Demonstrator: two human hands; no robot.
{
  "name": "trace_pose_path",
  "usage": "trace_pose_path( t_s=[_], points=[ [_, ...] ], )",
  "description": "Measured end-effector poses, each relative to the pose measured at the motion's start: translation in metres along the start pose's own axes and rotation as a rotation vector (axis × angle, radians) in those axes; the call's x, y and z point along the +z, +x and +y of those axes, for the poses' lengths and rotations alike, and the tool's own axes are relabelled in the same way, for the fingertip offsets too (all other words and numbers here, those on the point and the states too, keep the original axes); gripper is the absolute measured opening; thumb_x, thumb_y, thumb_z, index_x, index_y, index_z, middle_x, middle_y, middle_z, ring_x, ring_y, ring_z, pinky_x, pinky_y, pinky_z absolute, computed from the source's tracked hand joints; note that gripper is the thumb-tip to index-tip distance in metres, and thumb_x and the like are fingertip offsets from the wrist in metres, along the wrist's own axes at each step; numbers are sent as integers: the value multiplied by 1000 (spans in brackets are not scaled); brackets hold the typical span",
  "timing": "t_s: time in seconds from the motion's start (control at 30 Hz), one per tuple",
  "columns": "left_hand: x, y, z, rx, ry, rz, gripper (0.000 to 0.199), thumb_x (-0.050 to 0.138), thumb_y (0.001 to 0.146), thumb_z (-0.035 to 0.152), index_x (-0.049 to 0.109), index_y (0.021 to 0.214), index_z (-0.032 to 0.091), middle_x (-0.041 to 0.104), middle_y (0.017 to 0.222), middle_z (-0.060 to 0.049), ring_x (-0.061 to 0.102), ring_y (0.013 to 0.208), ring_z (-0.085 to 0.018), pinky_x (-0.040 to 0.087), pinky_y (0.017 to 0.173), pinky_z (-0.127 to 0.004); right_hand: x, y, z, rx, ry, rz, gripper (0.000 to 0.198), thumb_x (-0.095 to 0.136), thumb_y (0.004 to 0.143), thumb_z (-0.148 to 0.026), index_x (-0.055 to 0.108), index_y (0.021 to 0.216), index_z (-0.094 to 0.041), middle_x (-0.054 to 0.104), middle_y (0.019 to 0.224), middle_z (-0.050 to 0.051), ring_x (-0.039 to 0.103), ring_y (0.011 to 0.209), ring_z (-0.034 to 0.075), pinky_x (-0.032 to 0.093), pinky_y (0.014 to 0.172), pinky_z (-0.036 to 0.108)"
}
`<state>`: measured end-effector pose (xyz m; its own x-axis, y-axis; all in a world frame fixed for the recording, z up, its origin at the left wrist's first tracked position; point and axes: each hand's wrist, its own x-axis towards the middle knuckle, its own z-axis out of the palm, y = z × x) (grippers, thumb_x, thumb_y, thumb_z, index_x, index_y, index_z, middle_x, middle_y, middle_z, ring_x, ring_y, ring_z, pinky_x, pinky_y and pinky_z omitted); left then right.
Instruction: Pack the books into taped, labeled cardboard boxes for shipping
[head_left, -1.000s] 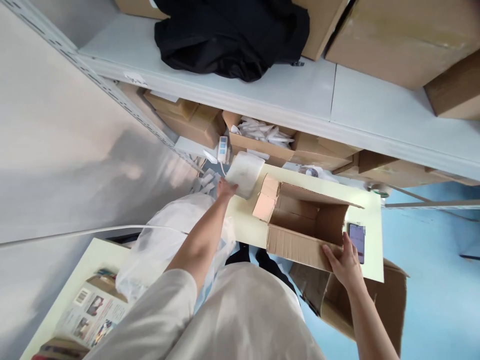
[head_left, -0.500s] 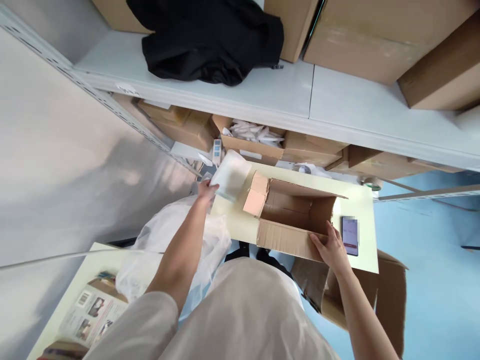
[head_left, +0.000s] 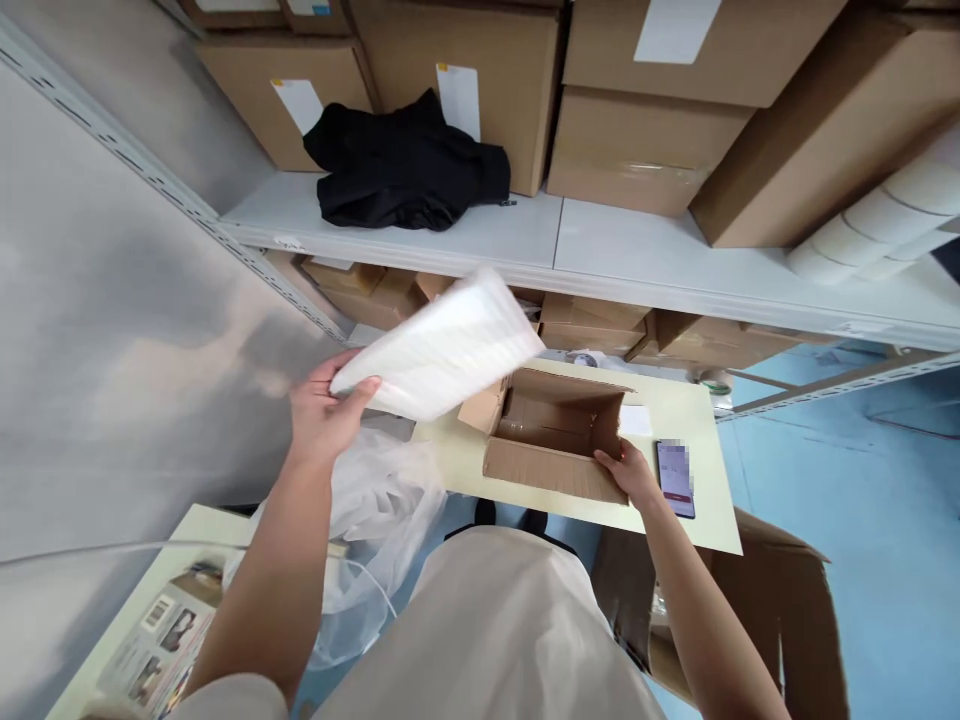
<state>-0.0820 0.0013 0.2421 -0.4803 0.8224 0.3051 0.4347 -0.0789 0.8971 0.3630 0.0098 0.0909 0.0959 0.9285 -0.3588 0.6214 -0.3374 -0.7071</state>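
Observation:
A flat white pack wrapped in thin plastic [head_left: 450,345] is raised in the air, tilted, its edges blurred. My left hand [head_left: 326,405] is closed on its lower left end, thumb on the near face. On the pale yellow table [head_left: 697,420] stands an open cardboard box [head_left: 555,470], its inside bare as far as I can see. My right hand [head_left: 630,470] grips the box's near right corner, thumb outside on the front flap. The pack hides part of the box's left flaps.
A phone [head_left: 675,478] and a white paper [head_left: 636,420] lie right of the box. Behind runs a shelf [head_left: 600,250] with cartons, a black garment [head_left: 409,165] and white rolls [head_left: 877,225]. A plastic bag [head_left: 382,490] hangs at left; a large open carton [head_left: 772,610] stands lower right.
My left hand has lifted the white pack off the table's left end, up towards the shelf. The right hand stays on the box corner. The view has tilted up, showing more of the shelf.

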Motion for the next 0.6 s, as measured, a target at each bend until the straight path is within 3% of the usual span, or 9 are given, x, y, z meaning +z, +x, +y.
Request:
trace_pose_path(
  t_s=[0.17, 0.3, 0.47, 0.6],
  points=[
    [78, -30, 48, 225, 48, -408, 33, 63, 77, 32, 65, 108, 19, 69, 105, -5, 65, 94, -20, 54, 84, -32, -3, 2, -4, -10, -15, -15, 36, 60, 75, -38, 60, 104, -17, 70, 101, 10, 65, 93, 25, 49, 79, 36],
    [131, -47, 45, 387, 46, -624, 31, 57, 81, 27, 64, 110, 19, 67, 111, -7, 61, 106, -20, 48, 96, -33, -6, -2, -9, 37, -18, 9, 42, 63, 72, -39, 57, 107, -16, 68, 107, 12, 64, 98, 25, 47, 81, 34],
    [162, -48, 19, 269, 172, -722, 35, 57, 80, 23, 63, 114, 18, 66, 115, -7, 62, 103, -21, 52, 85, -31, -8, -5, -12, 114, -27, 46, 67, 68, 68, -40, 43, 124, -13, 64, 114, 16, 61, 103, 27, 47, 81, 36],
    [185, -37, 7, 190, 240, -803, 35, 60, 76, 20, 65, 111, 18, 68, 113, -6, 64, 95, -20, 52, 81, -31, -9, -7, -15, 115, -49, 54, 66, 67, 69, -41, 41, 124, -16, 64, 115, 15, 61, 102, 30, 48, 79, 39]
  ],
)
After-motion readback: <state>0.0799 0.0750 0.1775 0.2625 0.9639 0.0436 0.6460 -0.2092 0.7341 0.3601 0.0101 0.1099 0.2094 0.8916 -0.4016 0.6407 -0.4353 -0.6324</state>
